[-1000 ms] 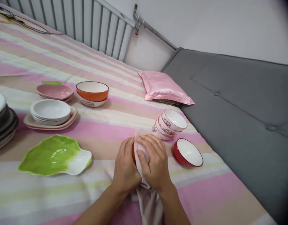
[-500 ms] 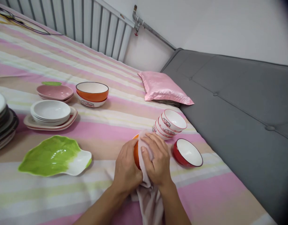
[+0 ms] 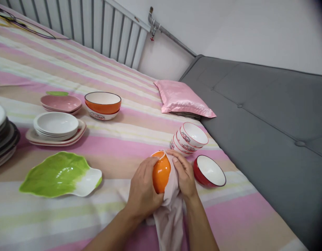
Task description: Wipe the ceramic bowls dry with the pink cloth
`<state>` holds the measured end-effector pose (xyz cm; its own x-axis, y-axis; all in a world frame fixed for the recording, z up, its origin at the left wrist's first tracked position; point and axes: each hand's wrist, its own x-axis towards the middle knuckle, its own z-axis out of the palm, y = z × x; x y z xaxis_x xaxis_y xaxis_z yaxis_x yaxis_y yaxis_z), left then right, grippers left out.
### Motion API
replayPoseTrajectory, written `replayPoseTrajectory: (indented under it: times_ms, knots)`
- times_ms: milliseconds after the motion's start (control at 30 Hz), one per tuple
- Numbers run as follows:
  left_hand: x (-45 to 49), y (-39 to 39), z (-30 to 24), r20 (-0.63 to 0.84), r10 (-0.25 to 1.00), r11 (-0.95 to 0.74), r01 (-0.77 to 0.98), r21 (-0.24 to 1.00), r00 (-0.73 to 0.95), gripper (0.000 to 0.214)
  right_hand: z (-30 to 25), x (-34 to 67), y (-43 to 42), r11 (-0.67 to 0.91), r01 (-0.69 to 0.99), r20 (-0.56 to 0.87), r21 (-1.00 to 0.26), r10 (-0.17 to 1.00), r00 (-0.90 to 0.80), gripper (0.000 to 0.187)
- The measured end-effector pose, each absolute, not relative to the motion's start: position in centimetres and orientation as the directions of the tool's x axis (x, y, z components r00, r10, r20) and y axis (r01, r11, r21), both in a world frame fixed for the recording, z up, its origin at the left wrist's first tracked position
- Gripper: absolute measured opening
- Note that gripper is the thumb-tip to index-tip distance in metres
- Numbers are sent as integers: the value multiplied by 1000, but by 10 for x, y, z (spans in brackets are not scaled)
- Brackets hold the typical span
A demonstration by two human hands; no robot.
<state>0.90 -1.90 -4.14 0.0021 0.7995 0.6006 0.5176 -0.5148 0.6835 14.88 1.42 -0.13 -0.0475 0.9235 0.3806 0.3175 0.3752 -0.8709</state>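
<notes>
An orange bowl (image 3: 161,174) is tipped on its side between my hands, its glossy outer wall facing up. My left hand (image 3: 144,186) is closed around the bowl's left side. My right hand (image 3: 184,174) grips a pale pink cloth (image 3: 172,198) against the bowl's right side and rim, and the cloth hangs down toward the bed. Just beyond my right hand leans a stack of white bowls with red rims (image 3: 193,136). Beside it sits a red bowl with a white inside (image 3: 210,170).
On the left of the striped bedsheet (image 3: 119,136) lie a green leaf-shaped dish (image 3: 56,174), white small dishes (image 3: 56,122) on a tray, pink dishes (image 3: 61,103), a plate stack (image 3: 4,143) and stacked bowls (image 3: 103,104). A pink pillow (image 3: 184,97) rests by the grey headboard (image 3: 255,115).
My right hand and the cloth have slid to the right across the bowl, baring more of its orange outside. My left hand keeps its hold.
</notes>
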Motion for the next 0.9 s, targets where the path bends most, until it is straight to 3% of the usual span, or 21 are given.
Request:
replayPoseTrajectory:
  times_ms: [133,267,467,567,700,900]
  knots:
    - [10,-20,-44,606,795,-528,512,677,19,78,-12,155,20,216,81,218,-973,976,15,26]
    - [11,-19,-45,616,787,-538,512,670,20,77,-21,160,27,112,-108,110,-988,994,25,25]
    - [10,-19,-44,629,777,-555,503,663,29,73,-25,159,31,14,-211,21,-977,999,-30,32]
    - [9,-19,-44,632,775,-554,500,666,17,73,-20,155,27,107,-122,112,-987,993,-31,37]
    - [8,-19,-45,630,776,-540,481,691,-33,77,-8,151,16,277,160,271,-947,961,-56,38]
    - [6,-19,-43,612,787,-519,451,726,-79,74,7,142,5,529,511,502,-678,840,-205,37]
